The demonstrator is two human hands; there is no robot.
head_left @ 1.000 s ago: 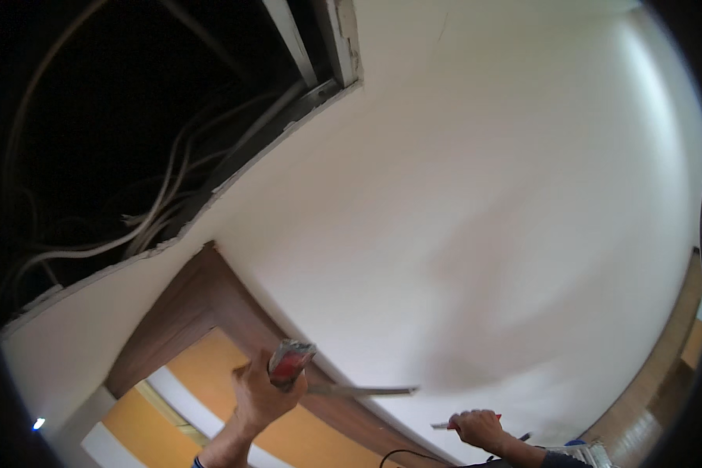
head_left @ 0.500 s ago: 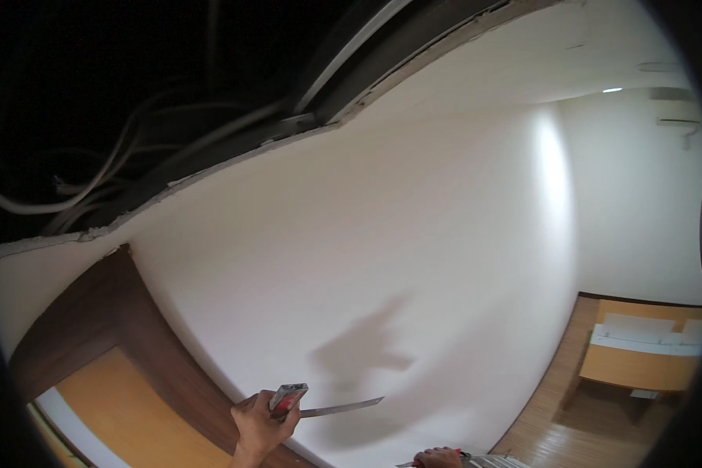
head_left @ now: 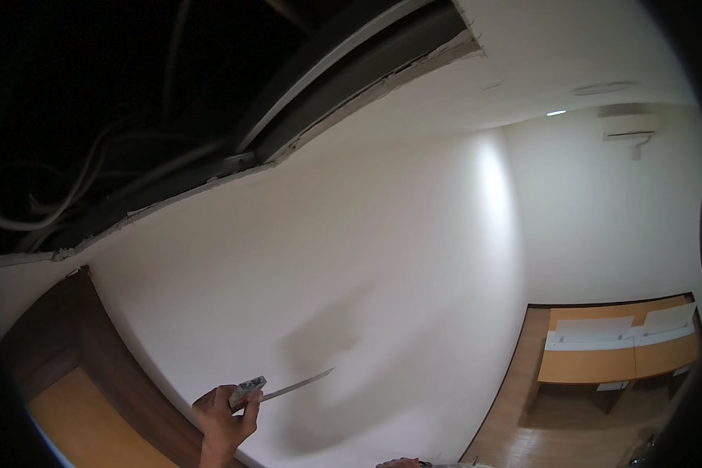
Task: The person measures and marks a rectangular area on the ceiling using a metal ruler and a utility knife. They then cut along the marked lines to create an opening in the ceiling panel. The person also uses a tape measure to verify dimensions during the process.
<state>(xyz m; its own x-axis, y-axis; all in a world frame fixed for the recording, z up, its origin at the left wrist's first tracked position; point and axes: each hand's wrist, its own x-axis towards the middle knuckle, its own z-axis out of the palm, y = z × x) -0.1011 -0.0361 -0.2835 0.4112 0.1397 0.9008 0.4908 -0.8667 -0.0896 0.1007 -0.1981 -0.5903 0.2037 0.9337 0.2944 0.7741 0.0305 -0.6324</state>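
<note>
My left hand, low and left of the middle, is closed around a tool with a blocky red-and-grey body. A long, thin metal blade reaches from it to the right, its tip in front of the white wall. I cannot make out the tool's exact kind. At the lower edge my right hand shows only in part, curled, with something dark and grey beside it that the frame edge cuts off. Both hands are below the broken ceiling edge.
Above left, a ceiling opening shows a metal rail and loose cables. A dark wooden frame stands at left. Far right are a desk with white panels and an air conditioner. Shadows fall on the white wall.
The view has swung to the right, so the room shifts left and more desk shows. My left hand appears farther left, still gripping the tool. My right hand has sunk lower, hiding its red item.
</note>
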